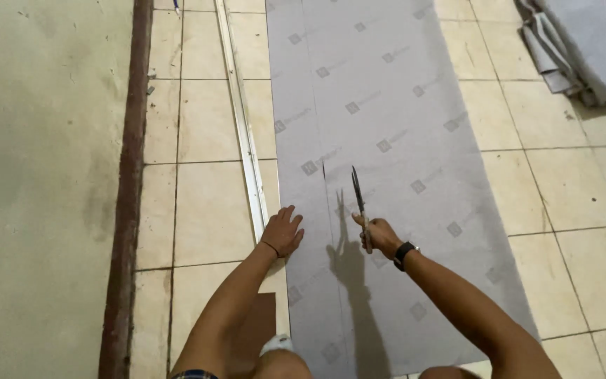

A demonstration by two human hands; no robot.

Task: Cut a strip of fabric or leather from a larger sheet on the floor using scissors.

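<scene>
A long grey sheet (387, 105) with small printed squares lies flat on the tiled floor, running away from me. My left hand (283, 230) presses flat on its left edge, fingers spread. My right hand (376, 235), with a black wristband, grips a pair of scissors (358, 193) whose blades point up and away above the sheet. A thin cut line runs along the sheet just left of the scissors.
A long pale metal strip (243, 119) lies on the tiles beside the sheet's left edge. A wall (43, 175) with a dark red skirting rises at the left. Folded grey material (583, 42) is piled at the top right. My knees show at the bottom.
</scene>
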